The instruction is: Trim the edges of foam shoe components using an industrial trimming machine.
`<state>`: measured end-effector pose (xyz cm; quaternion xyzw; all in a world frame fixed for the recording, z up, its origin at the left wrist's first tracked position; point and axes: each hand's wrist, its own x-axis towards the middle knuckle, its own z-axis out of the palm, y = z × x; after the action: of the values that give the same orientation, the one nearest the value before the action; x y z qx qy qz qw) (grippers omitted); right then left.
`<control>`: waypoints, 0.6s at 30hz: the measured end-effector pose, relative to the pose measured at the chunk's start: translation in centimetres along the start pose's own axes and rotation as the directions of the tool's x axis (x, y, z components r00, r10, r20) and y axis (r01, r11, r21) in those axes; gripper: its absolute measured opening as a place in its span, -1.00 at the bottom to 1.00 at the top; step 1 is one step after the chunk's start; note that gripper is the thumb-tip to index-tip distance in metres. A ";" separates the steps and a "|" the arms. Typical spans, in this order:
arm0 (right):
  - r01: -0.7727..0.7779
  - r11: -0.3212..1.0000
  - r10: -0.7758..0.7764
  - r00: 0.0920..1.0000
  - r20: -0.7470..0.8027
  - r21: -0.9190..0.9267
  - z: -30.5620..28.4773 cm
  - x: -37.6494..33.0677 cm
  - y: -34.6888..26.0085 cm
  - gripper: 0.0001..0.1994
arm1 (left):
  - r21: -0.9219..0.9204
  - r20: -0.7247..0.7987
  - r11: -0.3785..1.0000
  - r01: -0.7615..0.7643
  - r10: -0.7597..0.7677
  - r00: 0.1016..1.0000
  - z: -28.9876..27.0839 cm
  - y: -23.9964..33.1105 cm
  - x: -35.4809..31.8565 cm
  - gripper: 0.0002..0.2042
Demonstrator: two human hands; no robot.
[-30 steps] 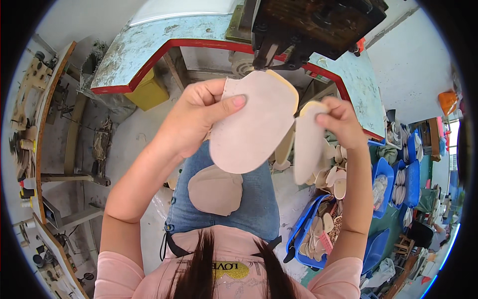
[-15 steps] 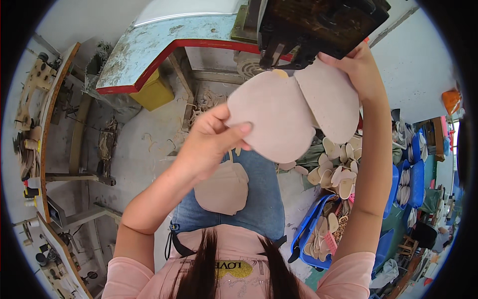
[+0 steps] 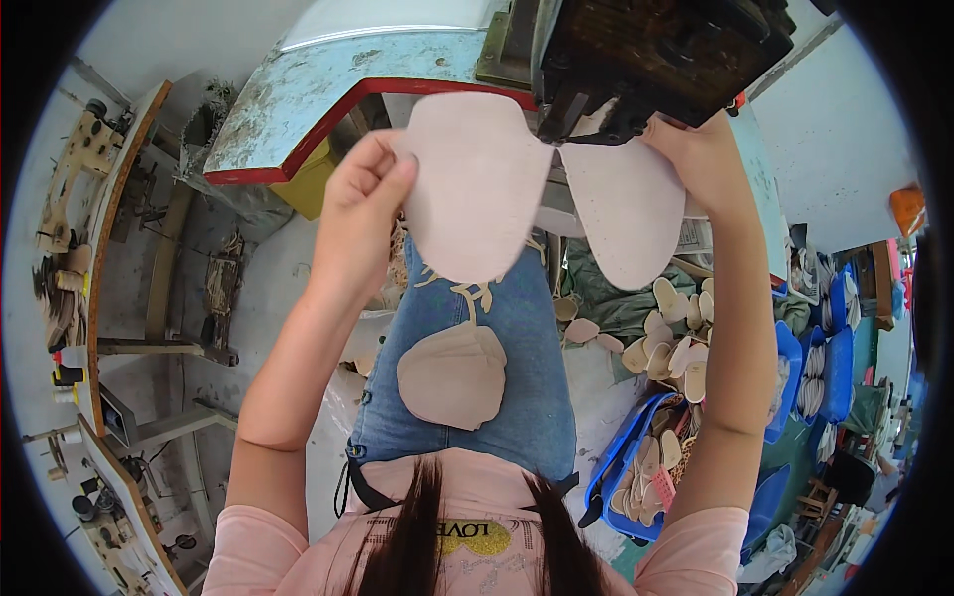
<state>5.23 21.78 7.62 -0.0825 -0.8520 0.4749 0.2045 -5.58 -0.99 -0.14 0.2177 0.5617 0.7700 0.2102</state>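
Note:
Between thumb and bent fingers, my left hand (image 3: 370, 194) grips the left edge of a pale pink, sole-shaped piece (image 3: 477, 184). To its right hangs a second pale sole-shaped piece (image 3: 628, 209), its upper end beneath the dark machine head (image 3: 661, 65). At that piece's upper right edge is my right hand (image 3: 699, 159), closed on it, with some fingers hidden by the machine and the piece. The two pieces come close together near the machine's foot and spread apart below. A rounded beige bundle (image 3: 453, 377) lies on my lap, with pale strips (image 3: 467, 293) above it.
A worn light-blue table (image 3: 288, 109) with a red edge stands ahead. At the right are a blue basket (image 3: 596, 487) of sole-shaped pieces and a loose pile (image 3: 676, 343) of more. Shelving with wooden boards (image 3: 124, 238) lines the left, beside a yellow bin (image 3: 310, 184).
The left piece has swung upright and moved up and left with my left hand. The right piece has shifted left and hangs straighter, opening a gap between them. My right hand stays near the machine.

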 end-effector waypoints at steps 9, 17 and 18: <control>-0.046 0.997 0.048 0.998 -0.035 0.054 1.6 -2.8 -1.0 -0.87 | 0.653 0.615 0.754 -0.075 -0.470 0.633 -2.5 -10.7 -8.7 -0.71; -0.019 1.000 0.019 0.987 -0.161 0.004 4.9 -5.3 1.4 -0.82 | 0.202 0.287 0.978 0.052 -0.110 0.952 1.5 -2.4 -1.2 -0.74; -0.033 0.999 0.036 0.989 -0.141 0.020 5.3 -5.5 1.9 -0.79 | 0.174 0.312 0.980 0.097 -0.148 0.939 2.6 -0.6 -0.7 -0.74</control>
<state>7.82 16.81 2.04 -0.1289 -0.8297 0.4786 0.2569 -3.48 0.85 -0.07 0.3212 0.5908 0.6629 0.3292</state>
